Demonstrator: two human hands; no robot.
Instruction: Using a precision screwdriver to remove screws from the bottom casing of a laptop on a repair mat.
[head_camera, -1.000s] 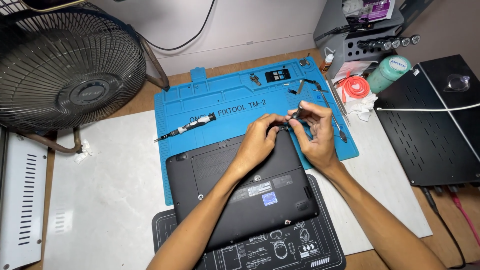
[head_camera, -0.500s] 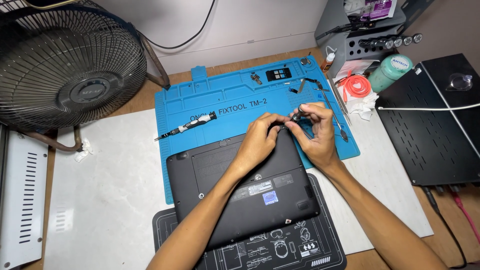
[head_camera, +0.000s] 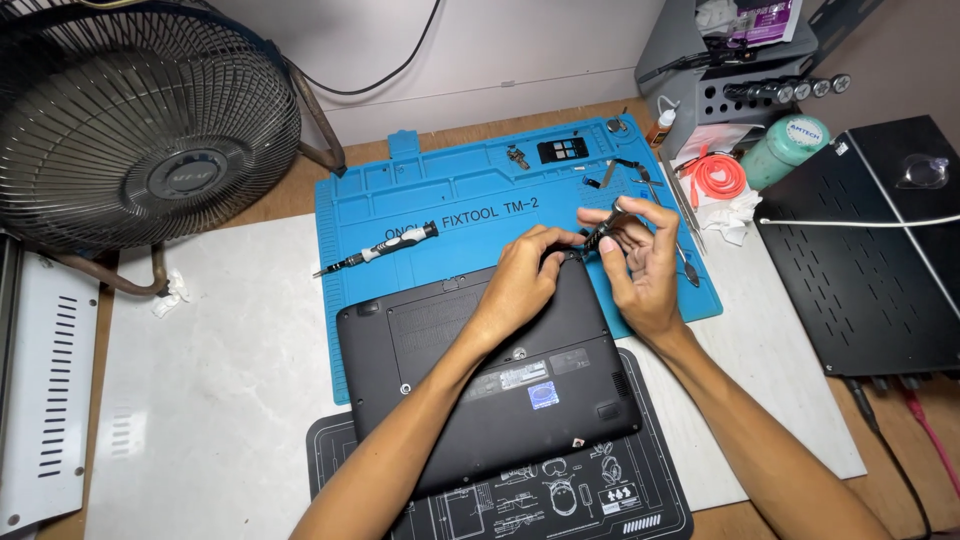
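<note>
Left hand (head_camera: 520, 285) fingertips pressing laptop (head_camera: 480, 380) corner; right hand (head_camera: 640, 260) gripping small screwdriver (head_camera: 600, 232)

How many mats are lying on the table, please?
2. A blue mat lies at the back, under the top edge of the black laptop. A black mat lies at the front, under the laptop's near edge. No others are visible.

laptop (head_camera: 480, 380) on mat (head_camera: 420, 200), fan (head_camera: 140, 120) left

We have bare white board (head_camera: 210, 400) left of the laptop (head_camera: 480, 370). A fan (head_camera: 140, 120) blocks far left; a black case (head_camera: 870, 270) crowds the right.
</note>
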